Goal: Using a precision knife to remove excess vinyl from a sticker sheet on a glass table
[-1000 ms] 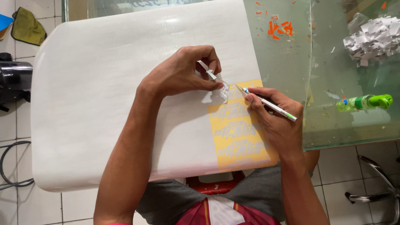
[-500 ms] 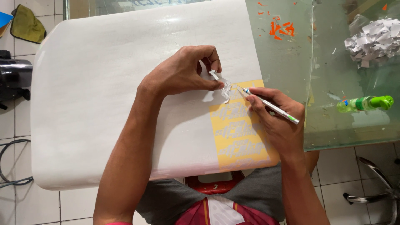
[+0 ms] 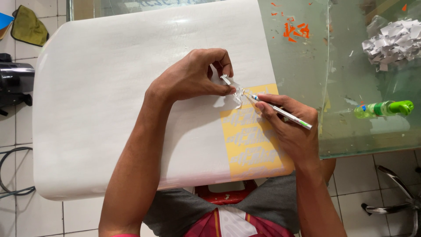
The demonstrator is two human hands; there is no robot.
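Note:
A yellow sticker sheet (image 3: pixel 252 140) with cut-out lettering lies at the right end of a large white board (image 3: pixel 109 109). My left hand (image 3: pixel 193 77) pinches a small crumpled scrap of clear film (image 3: pixel 237 94) at the sheet's top edge. My right hand (image 3: pixel 289 127) grips a thin pen-shaped craft knife (image 3: pixel 280 112). Its tip points up-left and meets the scrap between my left fingers.
The board rests on a glass table (image 3: pixel 364 57). On the glass lie orange scraps (image 3: pixel 294 30), a heap of white paper bits (image 3: pixel 392 44) and a green lighter (image 3: pixel 383 109). A black appliance (image 3: pixel 13 83) and a cable sit on the tiled floor at left.
The knife tip has lifted the film scrap a little and my left fingers have closed tighter on it. Both hands otherwise stay in place.

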